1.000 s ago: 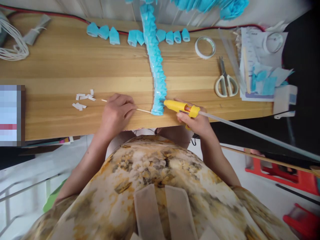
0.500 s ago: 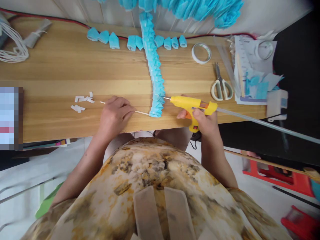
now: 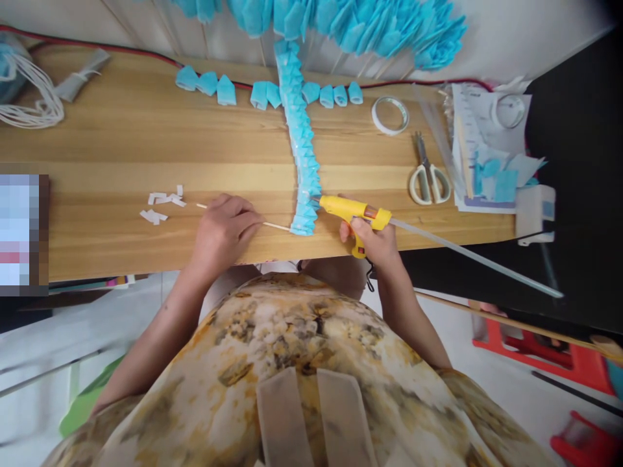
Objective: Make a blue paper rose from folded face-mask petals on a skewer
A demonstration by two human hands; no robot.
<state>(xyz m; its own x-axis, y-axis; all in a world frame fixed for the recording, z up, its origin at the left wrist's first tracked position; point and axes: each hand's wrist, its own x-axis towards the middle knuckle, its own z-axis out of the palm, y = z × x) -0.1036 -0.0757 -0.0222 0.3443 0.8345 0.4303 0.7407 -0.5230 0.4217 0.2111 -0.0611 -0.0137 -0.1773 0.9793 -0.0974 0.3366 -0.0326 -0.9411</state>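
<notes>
My left hand point(image 3: 224, 233) is closed around a thin wooden stick point(image 3: 276, 226), which sticks out on both sides of it. The stick's right end meets the lower tip of a long strip of folded light-blue paper pieces point(image 3: 302, 149) running up the table. In my right hand point(image 3: 372, 237) is a yellow hot glue gun point(image 3: 348, 209), gripped by its handle. Its nozzle points left and is at the strip's right edge, near the lower end; whether it touches cannot be made out. A long clear glue stick point(image 3: 477, 256) trails from the gun's back.
Loose blue folded pieces point(image 3: 226, 91) line the back on both sides of the strip. White paper scraps point(image 3: 165, 198) lie left of my left hand. Rightward are a tape roll point(image 3: 390, 115), scissors point(image 3: 428, 178) and papers point(image 3: 487, 201). A red-black cable point(image 3: 141, 53) runs along the wall.
My right hand has moved the glue gun left, bringing the nozzle in over the strip's right edge. The left hand still holds the stick in place. The view has tilted slightly.
</notes>
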